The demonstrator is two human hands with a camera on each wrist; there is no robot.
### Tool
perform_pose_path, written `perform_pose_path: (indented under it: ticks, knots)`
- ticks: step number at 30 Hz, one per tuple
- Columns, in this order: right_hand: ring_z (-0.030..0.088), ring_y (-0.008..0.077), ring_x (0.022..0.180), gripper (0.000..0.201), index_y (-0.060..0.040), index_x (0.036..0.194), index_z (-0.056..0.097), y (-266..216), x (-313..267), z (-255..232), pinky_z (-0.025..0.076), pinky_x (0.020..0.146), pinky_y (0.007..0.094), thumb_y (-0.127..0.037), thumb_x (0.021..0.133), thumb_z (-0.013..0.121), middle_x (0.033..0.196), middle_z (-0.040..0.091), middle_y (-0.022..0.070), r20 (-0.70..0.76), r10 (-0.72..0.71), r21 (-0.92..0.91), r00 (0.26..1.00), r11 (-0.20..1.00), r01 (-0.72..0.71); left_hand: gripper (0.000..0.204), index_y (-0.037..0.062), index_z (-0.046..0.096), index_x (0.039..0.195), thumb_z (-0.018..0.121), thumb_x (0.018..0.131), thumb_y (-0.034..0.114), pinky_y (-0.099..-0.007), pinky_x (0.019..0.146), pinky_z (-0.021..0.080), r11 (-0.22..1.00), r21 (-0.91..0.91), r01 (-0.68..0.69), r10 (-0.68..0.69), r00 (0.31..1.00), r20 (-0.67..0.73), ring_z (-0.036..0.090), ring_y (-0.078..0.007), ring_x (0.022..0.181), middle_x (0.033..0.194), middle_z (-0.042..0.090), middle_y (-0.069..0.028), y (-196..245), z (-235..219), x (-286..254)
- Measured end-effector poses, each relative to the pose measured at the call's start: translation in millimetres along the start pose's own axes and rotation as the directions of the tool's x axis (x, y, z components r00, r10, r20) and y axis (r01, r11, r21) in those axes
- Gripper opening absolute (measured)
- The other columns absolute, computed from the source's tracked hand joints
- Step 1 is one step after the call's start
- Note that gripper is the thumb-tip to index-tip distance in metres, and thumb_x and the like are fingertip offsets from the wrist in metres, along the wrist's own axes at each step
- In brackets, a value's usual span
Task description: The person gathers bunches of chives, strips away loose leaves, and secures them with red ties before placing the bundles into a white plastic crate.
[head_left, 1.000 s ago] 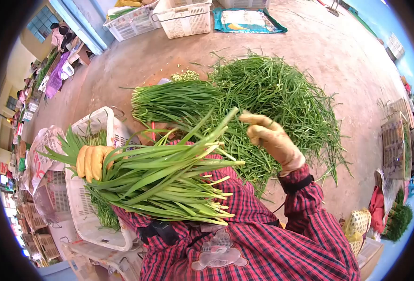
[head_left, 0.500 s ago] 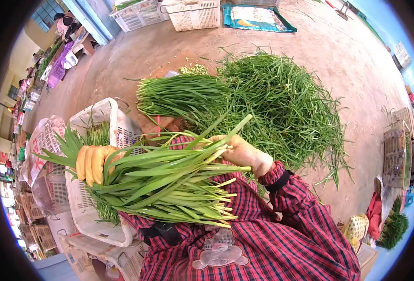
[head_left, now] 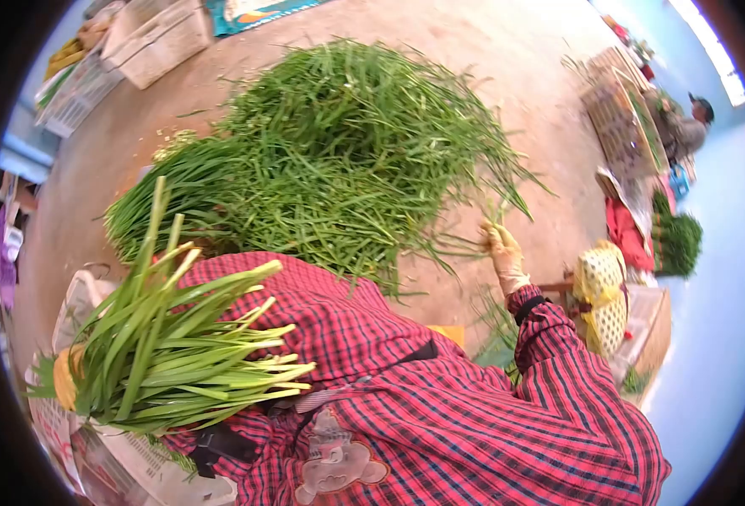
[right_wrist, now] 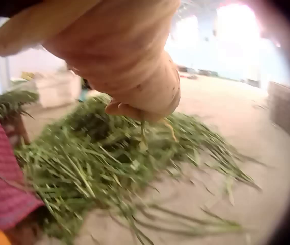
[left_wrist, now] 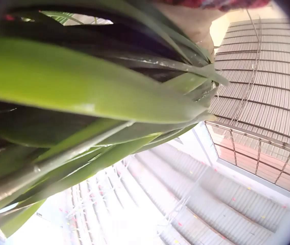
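Note:
My gloved left hand [head_left: 67, 378] grips a thick bunch of garlic chives [head_left: 187, 346] around its leafy part, at the left of the head view. The pale cut ends point right, over my lap. In the left wrist view broad green leaves [left_wrist: 83, 87] fill much of the picture and cover most of the hand. My gloved right hand [head_left: 504, 257] is stretched out over the floor, right of a large loose pile of chives [head_left: 330, 160]. Its fingers pinch a few thin chive scraps [right_wrist: 143, 135], one green and one yellowish, hanging below the fingertips in the right wrist view.
A neater bundle of chives [head_left: 170, 190] lies at the pile's left side. White plastic crates [head_left: 157, 42] stand at the back left, another crate [head_left: 86, 304] beside my left hand. A yellow dotted bag [head_left: 600, 291] is at the right; a person [head_left: 689, 131] is farther back.
My right hand left the cut ends of the bunch and swung out to the right, now with scraps in its fingers. The head view turned right; the left hand kept its grip.

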State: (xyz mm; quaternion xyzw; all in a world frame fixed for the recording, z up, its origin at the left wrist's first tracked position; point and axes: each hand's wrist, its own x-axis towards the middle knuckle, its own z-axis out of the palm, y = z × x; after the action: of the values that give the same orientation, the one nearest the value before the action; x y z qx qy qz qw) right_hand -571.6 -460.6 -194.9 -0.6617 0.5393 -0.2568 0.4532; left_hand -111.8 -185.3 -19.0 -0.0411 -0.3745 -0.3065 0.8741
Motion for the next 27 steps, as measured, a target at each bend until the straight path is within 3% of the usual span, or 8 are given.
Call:
perform_pose_path:
  ticks: [5, 7, 10, 12, 17, 21, 23, 27]
  knots:
    - [0.065, 0.04, 0.097, 0.039, -0.0072, 0.115, 0.066, 198.9, -96.6, -151.5, 0.049, 0.085, 0.0478, -0.038, 0.093, 0.058, 0.1, 0.067, 0.0237, -0.183, 0.274, -0.722, 0.944, 0.614, -0.318, 0.025, 0.0181, 0.062, 0.082, 0.053, 0.098, 0.034, -0.0295, 0.066, 0.049, 0.978, 0.189, 0.093, -0.038, 0.96, -0.279, 0.06, -0.0124, 0.071, 0.077, 0.065, 0.003, -14.6, 9.7, 13.7]
    - [0.061, 0.04, 0.113, 0.048, -0.0074, 0.127, 0.06, 177.0, -133.9, -141.6, 0.047, 0.098, 0.0459, -0.033, 0.087, 0.065, 0.118, 0.066, 0.0238, -0.226, 0.509, -0.764, 0.83, 0.436, -0.475, 0.025, 0.0177, 0.063, 0.083, 0.052, 0.098, 0.035, -0.0296, 0.067, 0.05, 0.923, 0.365, 0.119, 0.032, 0.924, -0.381, 0.061, -0.0126, 0.072, 0.078, 0.065, 0.0025, 23.3, 25.6, 17.1]
    - [0.061, 0.0361, 0.117, 0.049, -0.0051, 0.128, 0.06, 180.3, -125.2, -88.7, 0.047, 0.1, 0.0426, -0.027, 0.085, 0.068, 0.123, 0.066, 0.0205, -0.223, 0.507, -0.732, 0.832, 0.476, -0.487, 0.027, 0.0171, 0.064, 0.084, 0.052, 0.099, 0.036, -0.0298, 0.068, 0.05, 0.777, 0.609, 0.158, 0.206, 0.851, -0.484, 0.061, -0.0129, 0.074, 0.08, 0.066, 0.0017, 81.5, 64.9, 25.1]
    - [0.063, 0.0263, 0.115, 0.045, -0.0036, 0.128, 0.061, 221.8, -85.7, -52.0, 0.049, 0.097, 0.037, -0.022, 0.087, 0.065, 0.124, 0.066, 0.0158, 0.002, 0.276, -0.537, 0.961, 0.811, -0.232, 0.028, 0.0168, 0.064, 0.085, 0.052, 0.1, 0.037, -0.0299, 0.069, 0.05, 0.679, 0.71, 0.186, 0.325, 0.792, -0.517, 0.062, -0.0131, 0.076, 0.081, 0.067, 0.0012, 100.0, 90.2, 30.4]
    - [0.061, 0.0175, 0.113, 0.033, -0.0034, 0.128, 0.062, -48.1, -37.9, 105.2, 0.046, 0.099, 0.0314, -0.019, 0.099, 0.057, 0.128, 0.063, 0.0088, 0.627, 0.09, 0.123, 0.773, 0.97, -0.212, 0.031, 0.0158, 0.066, 0.088, 0.051, 0.101, 0.04, -0.0302, 0.072, 0.051, 0.506, 0.822, 0.262, 0.582, 0.6, -0.549, 0.063, -0.0135, 0.08, 0.085, 0.069, 0.0, 109.0, 128.0, 51.5]
    - [0.057, 0.0212, 0.123, 0.035, 0.0002, 0.13, 0.059, -232.9, -68.4, 165.3, 0.044, 0.107, 0.0344, -0.019, 0.102, 0.052, 0.137, 0.058, 0.0119, 0.879, -0.316, 0.384, 0.358, 0.913, -0.138, 0.041, 0.012, 0.063, 0.105, 0.049, 0.101, 0.05, -0.0325, 0.081, 0.052, 0.437, 0.866, 0.241, 0.628, 0.608, -0.486, 0.062, -0.0173, 0.09, 0.097, 0.066, -0.0032, 88.2, 144.6, 70.3]
    - [0.056, 0.0221, 0.125, 0.045, -0.0001, 0.14, 0.049, -258.9, -79.2, 198.3, 0.045, 0.106, 0.0338, -0.023, 0.101, 0.054, 0.138, 0.056, 0.0134, 0.873, -0.487, 0.464, 0.015, 0.82, -0.335, 0.044, 0.0107, 0.061, 0.115, 0.048, 0.101, 0.05, -0.0321, 0.087, 0.051, 0.362, 0.902, 0.235, 0.686, 0.588, -0.429, 0.061, -0.0185, 0.095, 0.106, 0.065, -0.004, 83.4, 147.6, 80.1]
    - [0.061, 0.0122, 0.092, 0.05, -0.0014, 0.141, 0.047, -301.4, -114.2, 233.5, 0.05, 0.086, 0.0283, -0.022, 0.098, 0.062, 0.11, 0.063, 0.0053, 0.899, -0.402, 0.327, -0.176, 0.88, -0.344, 0.052, 0.0082, 0.06, 0.123, 0.046, 0.101, 0.053, -0.0322, 0.09, 0.05, 0.292, 0.923, 0.25, 0.724, 0.573, -0.384, 0.061, -0.0203, 0.099, 0.112, 0.065, -0.0074, 81.0, 150.1, 95.7]
